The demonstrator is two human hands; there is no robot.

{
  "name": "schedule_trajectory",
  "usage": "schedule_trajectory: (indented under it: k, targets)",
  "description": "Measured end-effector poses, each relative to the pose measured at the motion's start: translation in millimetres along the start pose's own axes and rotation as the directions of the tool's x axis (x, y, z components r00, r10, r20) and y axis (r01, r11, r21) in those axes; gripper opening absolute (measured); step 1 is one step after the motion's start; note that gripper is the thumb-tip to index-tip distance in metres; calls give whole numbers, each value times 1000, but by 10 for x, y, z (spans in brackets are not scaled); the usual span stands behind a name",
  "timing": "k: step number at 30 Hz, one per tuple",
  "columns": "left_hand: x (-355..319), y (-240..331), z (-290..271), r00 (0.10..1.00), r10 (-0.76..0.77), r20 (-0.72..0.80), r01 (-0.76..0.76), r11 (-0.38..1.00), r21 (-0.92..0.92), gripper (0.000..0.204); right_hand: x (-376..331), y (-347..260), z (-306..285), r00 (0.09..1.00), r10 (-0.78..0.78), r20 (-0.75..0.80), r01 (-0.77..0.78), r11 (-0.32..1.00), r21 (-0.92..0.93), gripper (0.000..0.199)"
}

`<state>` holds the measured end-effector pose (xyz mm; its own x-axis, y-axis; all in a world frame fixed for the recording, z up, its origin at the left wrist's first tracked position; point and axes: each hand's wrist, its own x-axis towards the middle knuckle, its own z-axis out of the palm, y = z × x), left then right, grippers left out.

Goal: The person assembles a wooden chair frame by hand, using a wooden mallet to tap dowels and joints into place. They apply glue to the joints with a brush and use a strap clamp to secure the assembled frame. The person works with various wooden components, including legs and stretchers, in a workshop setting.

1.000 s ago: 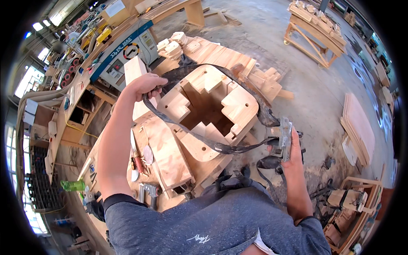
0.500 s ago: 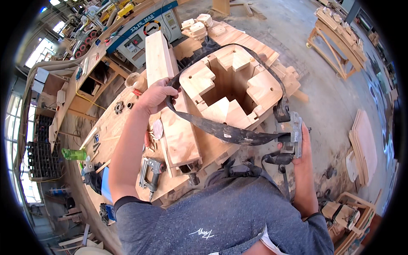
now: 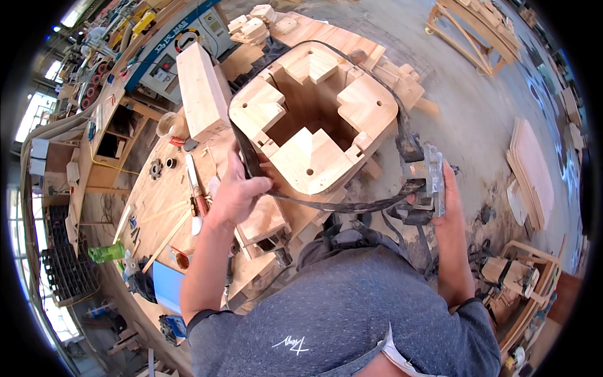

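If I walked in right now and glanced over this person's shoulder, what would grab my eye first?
Most likely the big pale wooden frame with a cross-shaped hollow, sitting mid-bench with a dark strap looped around it. The left hand presses the strap at the frame's near corner, while the right hand holds the metal ratchet at the frame's right side. To the left, a tall wooden block stands above scattered small tools on the workbench.

Far left, behind the workbench: 1 grey machine cabinet (image 3: 182, 47) with a blue sign strip (image 3: 164, 39) along its top edge; 1 round orange-and-white label (image 3: 183, 43) on its front; no packages or screens discernible.
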<state>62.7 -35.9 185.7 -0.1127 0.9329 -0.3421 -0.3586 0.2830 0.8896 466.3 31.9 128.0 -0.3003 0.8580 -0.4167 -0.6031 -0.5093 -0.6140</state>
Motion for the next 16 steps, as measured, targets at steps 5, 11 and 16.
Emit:
schedule_trajectory:
  k: [5, 11, 16]
  targets:
    - [-135, -223, 87, 996, 21, -90, -31, 994, -110, 70, -3, 69, -28, 999, -10, -39, 11, 1000, 27, 46]
    - [-17, -396, 15, 976, 147, -161, -164, 981, -100, 38, -58, -46, -284, 999, -35, 4, 35, 999, -6, 59]
    - [162, -410, -39, 969, 158, -189, -195, 962, -193, 24, -188, 39, -90, 1000, 12, 8, -12, 1000, 14, 51]
